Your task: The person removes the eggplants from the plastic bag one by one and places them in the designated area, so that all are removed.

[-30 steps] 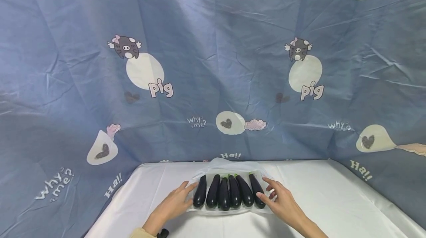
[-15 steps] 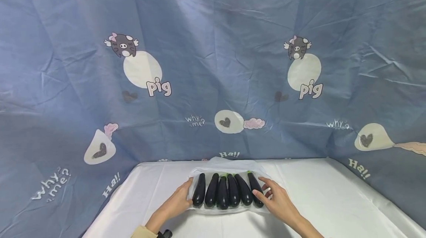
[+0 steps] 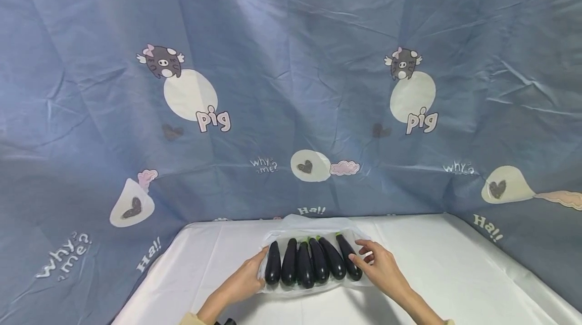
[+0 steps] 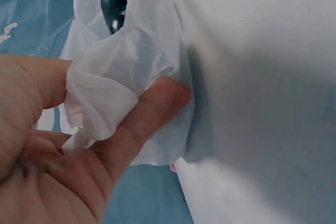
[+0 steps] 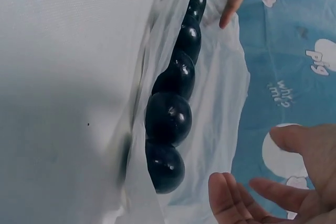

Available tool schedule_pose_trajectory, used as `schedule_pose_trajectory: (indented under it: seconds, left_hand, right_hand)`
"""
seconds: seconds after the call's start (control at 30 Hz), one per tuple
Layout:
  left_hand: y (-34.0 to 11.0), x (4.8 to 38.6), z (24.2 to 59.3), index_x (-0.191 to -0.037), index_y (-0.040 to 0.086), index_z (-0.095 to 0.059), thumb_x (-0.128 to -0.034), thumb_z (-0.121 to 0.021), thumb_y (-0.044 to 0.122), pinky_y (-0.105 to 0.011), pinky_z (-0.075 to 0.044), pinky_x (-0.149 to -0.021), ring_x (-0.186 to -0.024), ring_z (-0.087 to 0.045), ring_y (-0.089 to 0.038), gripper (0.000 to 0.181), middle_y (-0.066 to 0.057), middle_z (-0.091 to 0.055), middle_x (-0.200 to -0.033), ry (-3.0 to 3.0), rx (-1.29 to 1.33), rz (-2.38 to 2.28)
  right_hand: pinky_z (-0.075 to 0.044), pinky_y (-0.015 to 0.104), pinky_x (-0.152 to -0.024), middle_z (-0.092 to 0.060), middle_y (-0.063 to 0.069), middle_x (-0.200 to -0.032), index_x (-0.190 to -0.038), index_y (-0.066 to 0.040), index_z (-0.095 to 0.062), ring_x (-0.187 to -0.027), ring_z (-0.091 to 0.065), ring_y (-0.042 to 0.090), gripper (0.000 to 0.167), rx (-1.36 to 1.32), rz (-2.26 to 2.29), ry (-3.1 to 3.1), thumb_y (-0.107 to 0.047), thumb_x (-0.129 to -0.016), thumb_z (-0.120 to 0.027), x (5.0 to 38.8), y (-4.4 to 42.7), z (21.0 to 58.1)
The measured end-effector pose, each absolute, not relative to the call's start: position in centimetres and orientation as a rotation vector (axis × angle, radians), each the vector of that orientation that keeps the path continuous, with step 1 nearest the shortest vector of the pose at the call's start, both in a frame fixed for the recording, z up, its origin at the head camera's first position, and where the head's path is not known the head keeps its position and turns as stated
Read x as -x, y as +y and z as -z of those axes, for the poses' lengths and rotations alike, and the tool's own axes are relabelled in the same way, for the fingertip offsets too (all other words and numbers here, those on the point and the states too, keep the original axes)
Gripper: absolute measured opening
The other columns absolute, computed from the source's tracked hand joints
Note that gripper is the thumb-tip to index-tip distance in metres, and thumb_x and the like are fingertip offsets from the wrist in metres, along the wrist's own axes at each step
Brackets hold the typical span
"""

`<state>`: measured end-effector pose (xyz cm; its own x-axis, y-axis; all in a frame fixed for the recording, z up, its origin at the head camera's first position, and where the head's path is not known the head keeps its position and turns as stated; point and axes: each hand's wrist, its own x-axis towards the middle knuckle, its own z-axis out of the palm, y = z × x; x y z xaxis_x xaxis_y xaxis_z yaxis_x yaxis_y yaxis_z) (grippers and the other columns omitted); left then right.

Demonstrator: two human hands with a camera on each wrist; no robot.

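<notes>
Several dark eggplants (image 3: 305, 267) lie side by side in a row on a white translucent plastic bag (image 3: 300, 225), their green stem ends pointing away from me. At the bag's left end, my left hand (image 3: 243, 278) grips a gathered fold of the bag (image 4: 100, 100) between thumb and fingers in the left wrist view. My right hand (image 3: 383, 270) is by the rightmost eggplant (image 3: 349, 259), fingers relaxed and spread. The right wrist view shows this hand (image 5: 278, 182) apart from the eggplants (image 5: 168, 119), with nothing between its fingers.
A white cloth covers the table (image 3: 436, 264), which reaches back to a blue printed curtain (image 3: 291, 112). The curtain also hangs along the left and right sides. A dark wrist strap (image 3: 229, 321) shows at the bottom edge by my left wrist.
My left hand has taken hold of the bag's left end. That end and its eggplants have shifted slightly toward me. My right hand stays beside the right end.
</notes>
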<state>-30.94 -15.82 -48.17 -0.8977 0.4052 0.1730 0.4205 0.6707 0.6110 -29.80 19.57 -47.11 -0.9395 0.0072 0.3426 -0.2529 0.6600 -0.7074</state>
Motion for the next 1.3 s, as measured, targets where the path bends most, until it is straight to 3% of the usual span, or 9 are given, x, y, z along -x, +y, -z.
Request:
schedule_pose_trajectory:
  seconds: [0.27,0.6,1.3]
  left_hand:
    - [-15.7,30.4,47.9,-0.146,-0.012,-0.027,-0.068,-0.06,-0.005,-0.059,-0.029,-0.112,-0.136,-0.035,-0.048,0.085,-0.032,-0.033,-0.149,-2.882,0.72,1.037]
    - [-15.7,30.5,47.9,-0.146,-0.011,-0.028,-0.0688,-0.064,-0.004,-0.06,-0.028,-0.112,-0.136,-0.035,-0.048,0.086,-0.032,-0.034,-0.148,-2.875,0.709,1.06]
    - [-15.5,30.6,48.0,-0.146,-0.011,-0.028,-0.0689,-0.064,-0.002,-0.06,-0.028,-0.112,-0.137,-0.035,-0.047,0.086,-0.031,-0.034,-0.149,-2.861,0.736,1.053]
  right_hand:
    - [-0.051,0.021,-0.059,-0.068,-0.002,-0.086,-0.114,-0.011,-0.068,-0.071,-0.065,0.007,0.037,-0.142,-1.177,-2.562,-0.027,-0.082,-0.074,30.5,19.4,47.2]
    - [-0.055,0.024,-0.059,-0.068,0.003,-0.086,-0.112,-0.003,-0.067,-0.074,-0.068,0.015,0.038,-0.117,-1.231,-2.599,-0.014,-0.077,-0.076,31.5,19.2,47.9]
    - [-0.049,0.024,-0.057,-0.067,0.007,-0.079,-0.104,0.002,-0.069,-0.066,-0.062,0.011,0.037,-0.102,-1.108,-2.602,-0.014,-0.071,-0.079,32.0,19.2,50.1]
